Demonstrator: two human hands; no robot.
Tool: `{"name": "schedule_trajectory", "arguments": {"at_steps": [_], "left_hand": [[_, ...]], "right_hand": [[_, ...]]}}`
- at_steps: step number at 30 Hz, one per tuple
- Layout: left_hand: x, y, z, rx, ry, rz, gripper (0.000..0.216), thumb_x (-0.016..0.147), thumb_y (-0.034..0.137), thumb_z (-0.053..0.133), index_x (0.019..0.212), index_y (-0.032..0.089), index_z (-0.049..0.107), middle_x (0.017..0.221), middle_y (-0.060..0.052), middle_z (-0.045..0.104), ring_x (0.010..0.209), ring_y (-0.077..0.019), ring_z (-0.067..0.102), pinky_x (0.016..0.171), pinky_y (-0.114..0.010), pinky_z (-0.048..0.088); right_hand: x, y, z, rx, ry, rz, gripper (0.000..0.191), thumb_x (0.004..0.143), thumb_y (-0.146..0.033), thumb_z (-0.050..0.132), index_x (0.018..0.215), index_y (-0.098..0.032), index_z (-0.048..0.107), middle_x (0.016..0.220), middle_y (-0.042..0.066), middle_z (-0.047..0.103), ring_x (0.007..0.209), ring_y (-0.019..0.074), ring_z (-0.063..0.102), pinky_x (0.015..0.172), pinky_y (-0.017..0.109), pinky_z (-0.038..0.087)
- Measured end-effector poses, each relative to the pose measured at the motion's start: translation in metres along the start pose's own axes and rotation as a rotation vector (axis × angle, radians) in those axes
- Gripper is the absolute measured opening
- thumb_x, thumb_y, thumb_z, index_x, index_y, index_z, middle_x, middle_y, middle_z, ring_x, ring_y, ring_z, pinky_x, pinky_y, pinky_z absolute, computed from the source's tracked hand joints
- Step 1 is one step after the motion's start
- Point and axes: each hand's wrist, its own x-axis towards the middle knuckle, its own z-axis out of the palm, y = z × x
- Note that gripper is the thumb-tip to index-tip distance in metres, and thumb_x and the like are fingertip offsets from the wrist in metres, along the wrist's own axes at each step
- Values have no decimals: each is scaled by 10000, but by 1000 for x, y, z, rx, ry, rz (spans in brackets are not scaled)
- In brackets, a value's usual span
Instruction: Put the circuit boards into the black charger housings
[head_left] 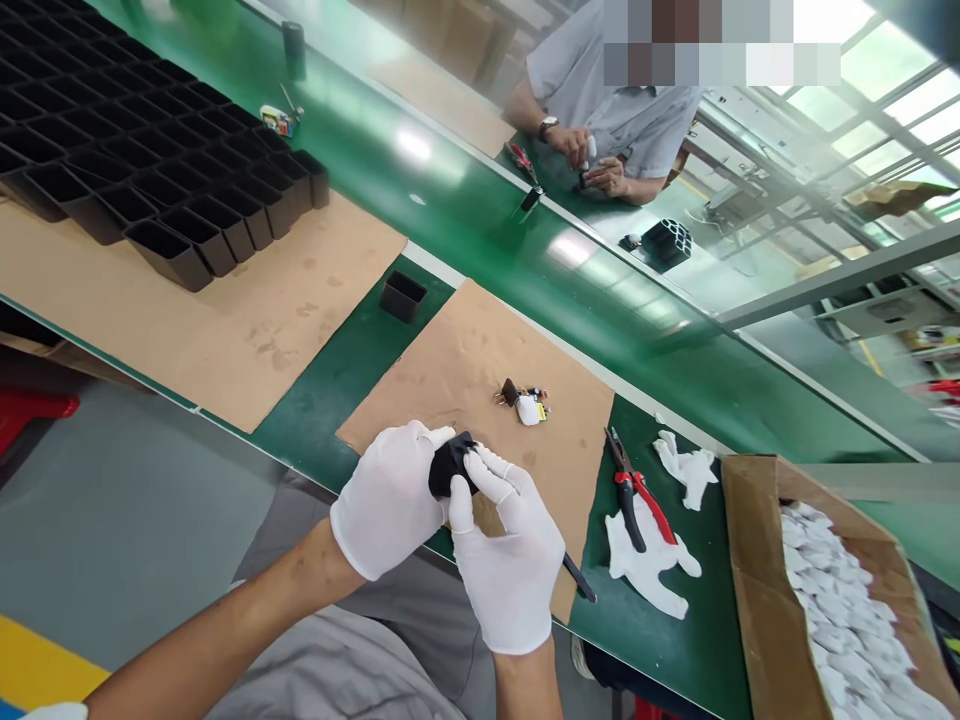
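Observation:
Both my hands wear white gloves and meet over the near edge of a brown cardboard sheet (pixel 480 370). My left hand (pixel 390 500) is closed around a small black plastic housing (pixel 448 466). My right hand (pixel 506 555) pinches the same housing from the right with thumb and fingers, and a thin dark tool tip (pixel 580 580) sticks out below it. A small circuit board with a white part (pixel 527 404) lies on the cardboard just beyond my hands.
Red-handled pliers (pixel 634 490) rest on spare white gloves (pixel 652 570) to the right. A cardboard box of white parts (pixel 840 610) stands at far right. Black compartment trays (pixel 135 160) fill the far left. Across the green belt (pixel 465 200) another person handles a small part.

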Motion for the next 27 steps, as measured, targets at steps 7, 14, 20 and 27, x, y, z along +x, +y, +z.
{"name": "schedule_trajectory", "arguments": {"at_steps": [7, 14, 20, 27], "left_hand": [[0, 0, 0, 24, -24, 1, 176, 963, 289, 672, 1115, 201, 680, 804, -41, 647, 741, -228, 649, 697, -357, 508], [-5, -2, 6, 23, 11, 4, 216, 933, 265, 673, 1134, 185, 682, 810, -29, 645, 756, -221, 639, 723, -343, 516], [-6, -4, 8, -20, -23, -6, 275, 951, 250, 653, 1218, 186, 660, 858, -31, 684, 803, -230, 672, 768, -352, 542], [-12, 8, 13, 62, 104, 40, 286, 949, 102, 514, 1173, 203, 660, 897, -64, 744, 802, -243, 731, 798, -364, 584]], "right_hand": [[1, 1, -4, -85, 7, -62, 279, 980, -111, 697, 1228, -234, 732, 1159, 76, 818, 1046, 209, 800, 952, 352, 661], [7, 11, -18, -237, -156, -206, 246, 1066, -202, 607, 1288, -212, 713, 1153, 83, 820, 978, 213, 793, 841, 335, 627], [3, 13, -17, -315, -163, -286, 284, 1098, -194, 547, 1332, -165, 705, 1179, 129, 808, 956, 243, 776, 797, 353, 604], [-16, 36, -7, -331, -129, -275, 338, 1071, -306, 588, 1370, -213, 717, 1309, 137, 777, 1092, 292, 784, 896, 390, 656]]}}
